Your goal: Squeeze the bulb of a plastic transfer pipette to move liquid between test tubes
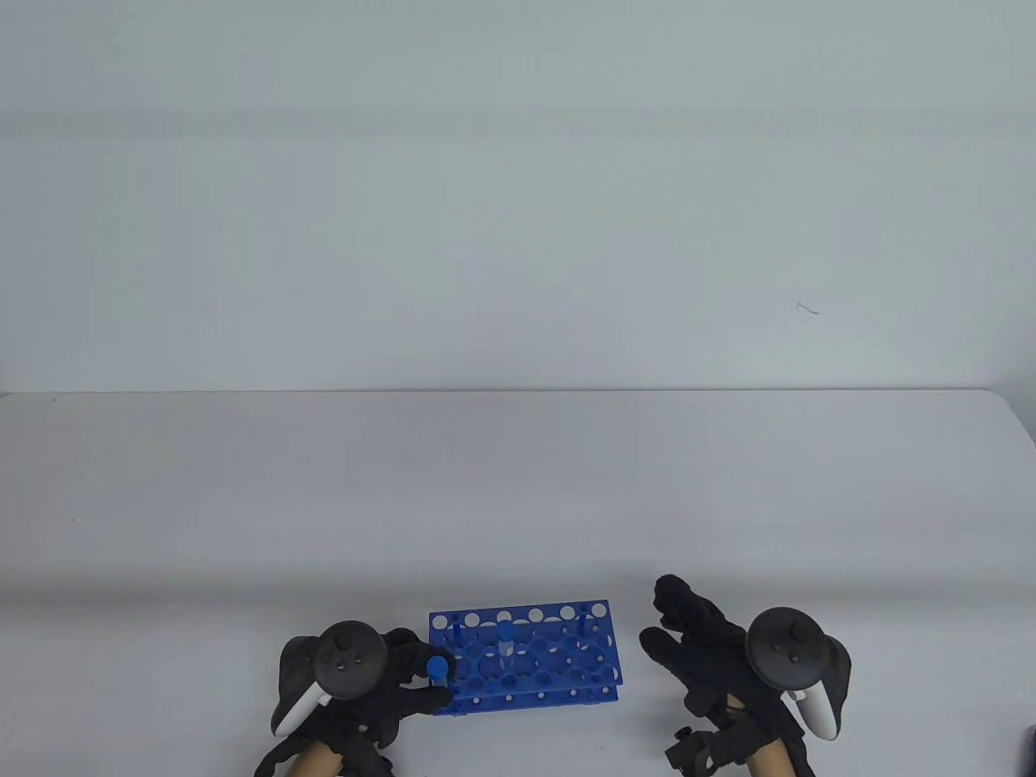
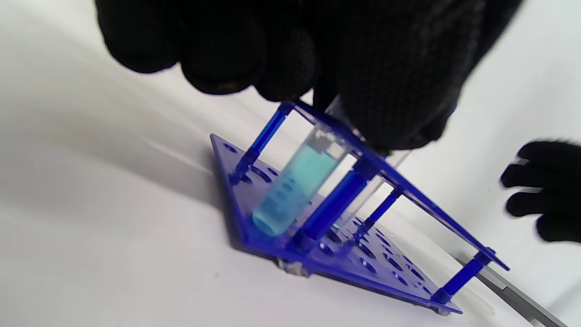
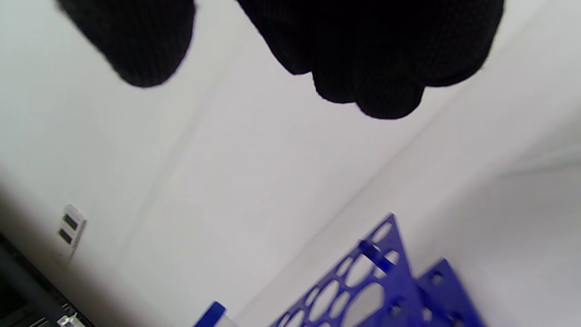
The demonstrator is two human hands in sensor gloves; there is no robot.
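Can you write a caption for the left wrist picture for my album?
Black-gloved left hand grips a clear test tube of pale blue liquid in the blue plastic rack.

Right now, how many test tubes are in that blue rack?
2 that I can see: one with a blue cap at the rack's left end under the left hand, one mid-rack. Others may be hidden.

White table (image 1: 518, 502) fills lower half of the table view, rounded corner at right edge. Plain pale grey-white wall (image 1: 518, 194) above it, small mark at right of centre. Right wrist view: wall socket plate (image 3: 69, 225) at lower left; even, soft light.
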